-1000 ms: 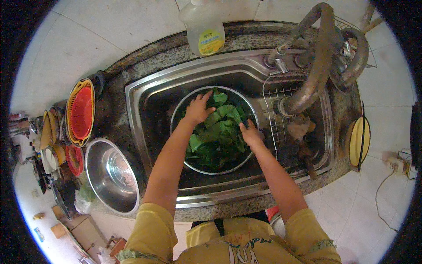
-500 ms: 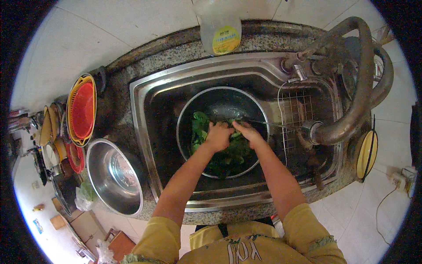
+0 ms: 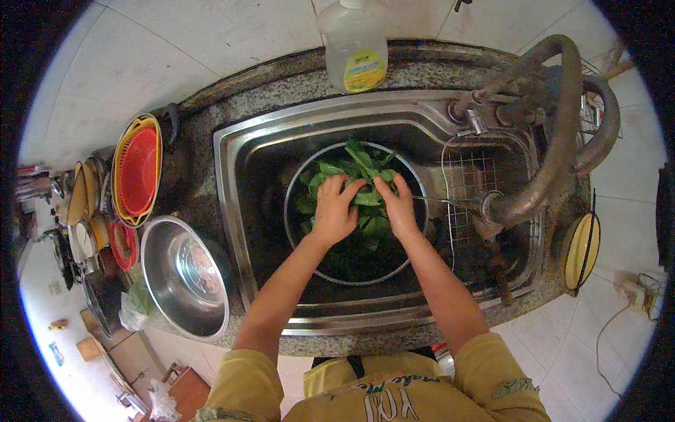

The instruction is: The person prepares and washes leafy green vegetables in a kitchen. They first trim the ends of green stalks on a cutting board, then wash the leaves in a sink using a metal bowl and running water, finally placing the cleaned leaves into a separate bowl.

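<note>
A round bowl (image 3: 336, 270) with a silver rim and dark inside stands in the steel sink (image 3: 261, 304). Leafy greens (image 3: 361, 159) fill its middle and far part, some lifted in a clump. My left hand (image 3: 335, 211) has its fingers curled over the leaves on the left side. Opposite it, my right hand (image 3: 398, 205) grips the same bunch with bent fingers. Both hands are inside the rim; the leaves partly hide the fingertips. A thin streak, apparently water, runs from the thick faucet hose (image 3: 562, 151) toward the bowl's right edge.
A wire rack (image 3: 460, 172) sits in the sink's right part. To the left are an empty steel basin (image 3: 165, 271) and stacked red and yellow baskets (image 3: 138, 172). A clear bottle (image 3: 355, 49) stands behind the sink; a yellow lid-like disc (image 3: 581, 252) is at the right.
My hands have spread slightly apart and shifted their hold on the greens. More leaves now rise on the far side of the bowl, higher between my hands.
</note>
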`<state>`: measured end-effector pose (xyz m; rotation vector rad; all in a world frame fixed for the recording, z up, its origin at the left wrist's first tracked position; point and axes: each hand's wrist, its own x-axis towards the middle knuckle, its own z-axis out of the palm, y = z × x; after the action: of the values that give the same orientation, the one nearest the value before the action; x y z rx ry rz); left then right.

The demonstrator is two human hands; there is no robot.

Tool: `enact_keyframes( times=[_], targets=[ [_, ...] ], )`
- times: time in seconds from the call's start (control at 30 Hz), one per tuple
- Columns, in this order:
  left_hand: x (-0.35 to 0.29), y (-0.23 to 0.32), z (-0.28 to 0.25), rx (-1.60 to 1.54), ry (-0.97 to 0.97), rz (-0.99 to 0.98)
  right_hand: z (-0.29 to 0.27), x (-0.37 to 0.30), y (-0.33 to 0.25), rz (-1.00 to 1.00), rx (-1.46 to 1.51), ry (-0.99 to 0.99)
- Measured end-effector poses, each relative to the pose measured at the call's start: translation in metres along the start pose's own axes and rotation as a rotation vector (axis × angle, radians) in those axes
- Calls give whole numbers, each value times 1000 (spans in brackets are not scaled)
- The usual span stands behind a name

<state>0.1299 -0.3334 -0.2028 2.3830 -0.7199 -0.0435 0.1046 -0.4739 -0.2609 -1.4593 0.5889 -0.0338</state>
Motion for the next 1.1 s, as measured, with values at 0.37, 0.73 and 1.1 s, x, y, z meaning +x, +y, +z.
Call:
enact_keyframes(
  times=[0.37, 0.73, 1.1],
  targets=[
    [-2, -67, 4, 46, 27, -164, -28, -22, -15, 186, -969, -84],
    [-8, -133, 88, -345, -355, -554, -36, -18, 71, 475, -550, -228],
    [-15, -51, 28, -353, -188, -200, -34, -16, 94, 101, -469, -346]
  ],
)
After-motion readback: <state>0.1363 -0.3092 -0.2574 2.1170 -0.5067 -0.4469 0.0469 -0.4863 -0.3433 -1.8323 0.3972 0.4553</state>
